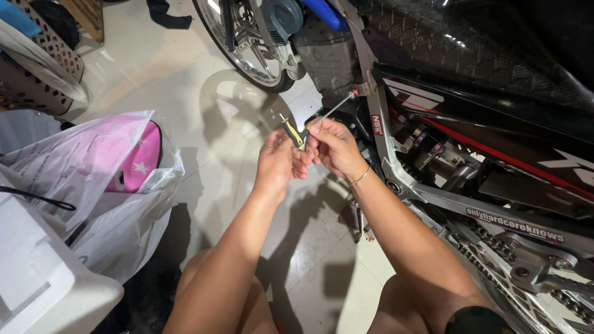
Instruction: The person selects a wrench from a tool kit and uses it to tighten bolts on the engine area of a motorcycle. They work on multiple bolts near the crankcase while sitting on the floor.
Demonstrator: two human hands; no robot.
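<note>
A screwdriver (296, 132) with a yellow and black handle is held in both hands; its thin metal shaft runs up and right to a small fitting (355, 93) on the motorcycle's frame. My left hand (275, 162) cups the handle's lower end. My right hand (331, 145) grips the handle near the shaft, a thin bracelet on its wrist. The black motorcycle (482, 111) with red stripes fills the right side, with its silver frame member (387, 148) just right of my hands.
The front wheel (247, 43) stands at the top centre. The drive chain and sprocket (526, 272) lie lower right. White plastic bags over a pink item (133, 161) sit left, a white foam box (37, 278) lower left, perforated baskets (43, 68) upper left. Pale floor tiles (204, 105) lie between.
</note>
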